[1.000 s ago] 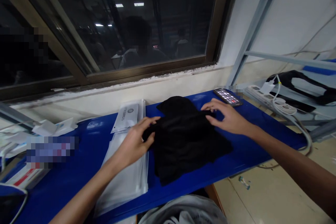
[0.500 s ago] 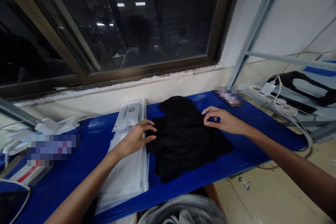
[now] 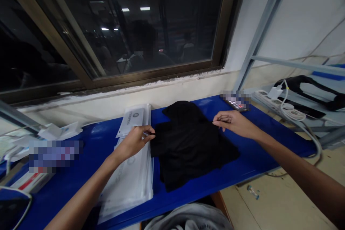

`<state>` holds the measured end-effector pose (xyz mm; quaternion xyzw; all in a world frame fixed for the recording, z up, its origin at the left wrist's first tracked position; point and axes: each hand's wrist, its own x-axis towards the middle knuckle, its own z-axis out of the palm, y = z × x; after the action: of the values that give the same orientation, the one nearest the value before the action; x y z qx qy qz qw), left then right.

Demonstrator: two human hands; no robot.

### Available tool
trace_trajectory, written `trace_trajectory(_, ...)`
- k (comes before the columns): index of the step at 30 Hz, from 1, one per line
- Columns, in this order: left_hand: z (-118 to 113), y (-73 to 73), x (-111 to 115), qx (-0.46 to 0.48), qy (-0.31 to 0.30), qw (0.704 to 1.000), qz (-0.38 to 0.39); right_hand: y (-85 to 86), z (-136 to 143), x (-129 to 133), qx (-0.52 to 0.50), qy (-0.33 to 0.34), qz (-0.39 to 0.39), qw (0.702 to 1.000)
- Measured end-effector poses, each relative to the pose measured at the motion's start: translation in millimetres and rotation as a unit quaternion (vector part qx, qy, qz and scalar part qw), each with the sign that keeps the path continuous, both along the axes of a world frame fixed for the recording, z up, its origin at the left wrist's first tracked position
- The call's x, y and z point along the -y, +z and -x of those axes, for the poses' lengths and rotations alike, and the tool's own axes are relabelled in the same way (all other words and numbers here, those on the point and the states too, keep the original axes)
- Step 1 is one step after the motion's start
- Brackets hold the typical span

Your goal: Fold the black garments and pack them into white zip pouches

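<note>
Centrally, a black cloth item (image 3: pixel 188 151) lies on the blue counter (image 3: pixel 98 142), with a rounded section at its far end and a wider section toward the near edge. The left hand (image 3: pixel 137 141) grasps the left edge of the cloth between thumb and fingertips. The right hand (image 3: pixel 235 123) has thumb and fingers pinched together on the cloth's right edge, opposite the left hand. Clear zip bags (image 3: pixel 132 183) with printed lettering are stacked just left of the cloth, below the left hand. A phone (image 3: pixel 238 106), partly blurred, rests at the far right of the counter. At the left side sits a white box (image 3: pixel 29 184) with a red stripe. Beyond the right end, a white power strip (image 3: pixel 263 97) carries a plugged-in charger (image 3: pixel 275 92). A window (image 3: pixel 172 25) spans the far wall.
</note>
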<state>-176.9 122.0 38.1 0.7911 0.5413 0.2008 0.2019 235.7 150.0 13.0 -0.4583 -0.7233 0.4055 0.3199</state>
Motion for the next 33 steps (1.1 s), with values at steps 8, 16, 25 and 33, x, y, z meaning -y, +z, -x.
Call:
trace_trajectory(8,1.8,-9.7,-18.7,0.066,0.029,0.997,0.034,-17.6,24.7,-17.7,0.061,-0.051,-0.113,0.990)
trace_trajectory(16,-30.1,-9.1,15.9,-0.049,0.031,0.979,-0.194,-16.1,41.6,6.2,0.173,-0.130,-0.329,0.919)
trace_trajectory(25,-54.8,-43.1,21.9,-0.177,-0.203,0.955,-0.121,-40.0,55.3,26.9,0.292,0.128,-0.305,0.897)
trace_trajectory(33,-56.0,-30.8,5.0,-0.132,-0.164,0.976,-0.057,-27.0,38.2,5.4,0.333,0.108,-0.234,0.907)
